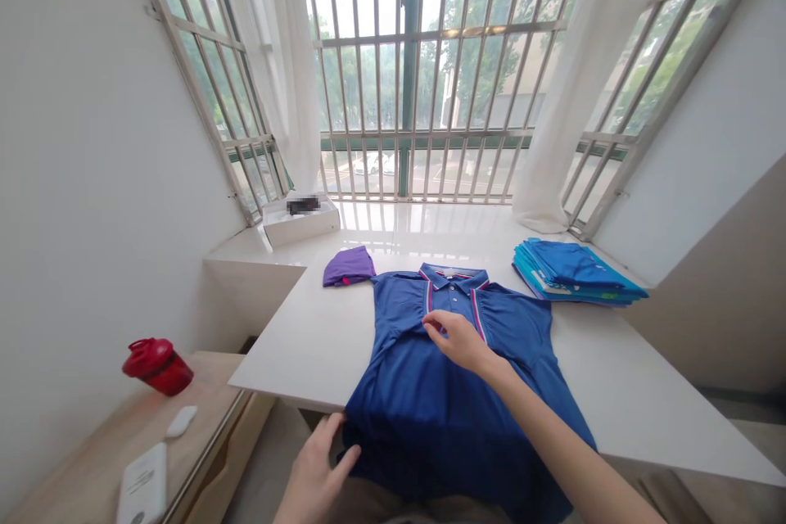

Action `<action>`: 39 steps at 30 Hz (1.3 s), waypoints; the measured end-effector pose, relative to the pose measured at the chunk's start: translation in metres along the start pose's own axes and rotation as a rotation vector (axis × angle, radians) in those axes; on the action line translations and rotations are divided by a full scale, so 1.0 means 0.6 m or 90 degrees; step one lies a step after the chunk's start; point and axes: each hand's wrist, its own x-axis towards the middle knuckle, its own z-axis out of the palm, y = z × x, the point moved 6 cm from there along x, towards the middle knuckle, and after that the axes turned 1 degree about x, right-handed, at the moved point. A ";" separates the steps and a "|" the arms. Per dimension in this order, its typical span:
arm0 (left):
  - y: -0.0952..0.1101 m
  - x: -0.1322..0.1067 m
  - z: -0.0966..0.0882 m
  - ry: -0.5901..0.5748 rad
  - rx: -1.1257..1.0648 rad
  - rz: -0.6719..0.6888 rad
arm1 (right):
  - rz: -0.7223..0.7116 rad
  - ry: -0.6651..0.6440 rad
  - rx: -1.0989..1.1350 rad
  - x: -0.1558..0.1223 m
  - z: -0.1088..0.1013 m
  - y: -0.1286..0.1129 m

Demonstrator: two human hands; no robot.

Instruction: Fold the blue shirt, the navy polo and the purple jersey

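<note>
The blue cloth polo shirt (pixel 439 401) lies at 5 o'clock. Bare left hand (pixel 314 463) at 7 o'clock is spread; grip of bare right hand (pixel 460 337), I cannot tell. Better to smooth cloth outward gently.

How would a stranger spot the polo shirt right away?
Find the barred window, then the white table before it. The blue polo shirt hangs over the near edge. Unlike the folded purple cloth and clothing stack, it lies spread out.

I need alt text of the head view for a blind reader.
A blue polo shirt lies spread on a white table, a person's right hand over its front and left hand near its left edge. Folded purple cloth lies left of the collar, a blue stack right.
</note>
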 end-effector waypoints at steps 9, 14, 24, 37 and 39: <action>0.039 0.013 0.017 0.073 -0.004 0.018 | -0.123 -0.159 -0.047 0.063 0.050 -0.066; 0.059 0.003 0.001 0.125 0.077 0.004 | -0.357 -0.316 -0.163 0.025 0.139 -0.133; 0.131 -0.040 0.064 -0.281 0.228 -0.019 | -0.336 -0.282 -0.263 0.019 0.144 -0.106; 0.131 0.217 -0.092 -0.035 0.184 0.080 | -0.013 -0.017 -0.070 -0.011 -0.113 0.054; 0.125 0.294 -0.108 0.010 0.254 0.048 | 0.108 0.077 -0.153 -0.017 -0.181 0.146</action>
